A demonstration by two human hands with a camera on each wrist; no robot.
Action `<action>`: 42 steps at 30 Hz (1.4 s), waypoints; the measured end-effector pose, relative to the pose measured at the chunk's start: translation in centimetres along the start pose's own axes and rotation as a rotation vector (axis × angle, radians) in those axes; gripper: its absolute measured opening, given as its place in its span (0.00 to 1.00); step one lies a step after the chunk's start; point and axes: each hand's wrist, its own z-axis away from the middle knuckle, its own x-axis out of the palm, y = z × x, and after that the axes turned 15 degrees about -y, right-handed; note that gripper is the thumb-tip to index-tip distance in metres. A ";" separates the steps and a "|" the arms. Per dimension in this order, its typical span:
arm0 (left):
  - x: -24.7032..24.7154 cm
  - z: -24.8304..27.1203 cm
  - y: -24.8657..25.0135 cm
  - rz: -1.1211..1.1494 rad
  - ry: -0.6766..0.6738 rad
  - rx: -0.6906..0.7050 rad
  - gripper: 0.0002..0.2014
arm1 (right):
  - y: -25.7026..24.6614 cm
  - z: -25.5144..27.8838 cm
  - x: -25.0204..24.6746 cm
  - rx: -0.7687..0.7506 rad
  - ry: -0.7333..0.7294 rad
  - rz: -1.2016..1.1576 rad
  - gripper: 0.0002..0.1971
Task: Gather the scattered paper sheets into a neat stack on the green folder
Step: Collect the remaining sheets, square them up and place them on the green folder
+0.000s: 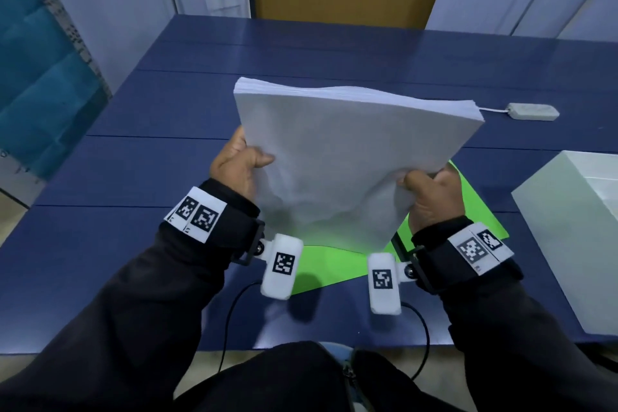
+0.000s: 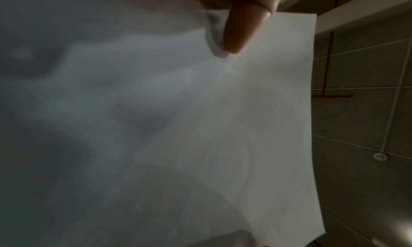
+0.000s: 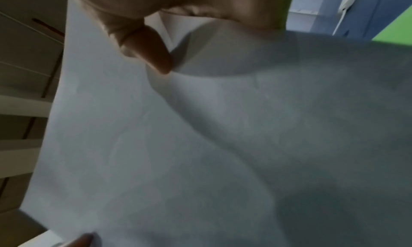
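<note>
The head view was evenly lit and fairly sharp, its edges bowed by the wide lens, soft shadows lying under the wrist cameras [image 1: 282, 266]. Both wrist views were dim, grainy and blurred, the paper stack [image 2: 178, 127] mottled with grey shadow.

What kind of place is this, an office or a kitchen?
Probably an office or workroom: a blue table, a thick paper stack over a green folder, and a white box.
</note>
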 end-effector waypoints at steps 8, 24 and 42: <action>-0.4 0.5 -0.1 -0.054 -0.007 -0.033 0.25 | 1.4 -0.3 -0.7 0.028 -0.032 -0.072 0.14; -0.1 1.0 1.5 -0.395 -0.031 0.183 0.29 | 3.5 -1.1 -0.9 0.040 -0.065 0.047 0.10; 0.1 0.6 6.4 -1.468 -0.213 0.585 0.27 | 3.8 -1.1 -0.8 0.013 -0.113 -0.091 0.15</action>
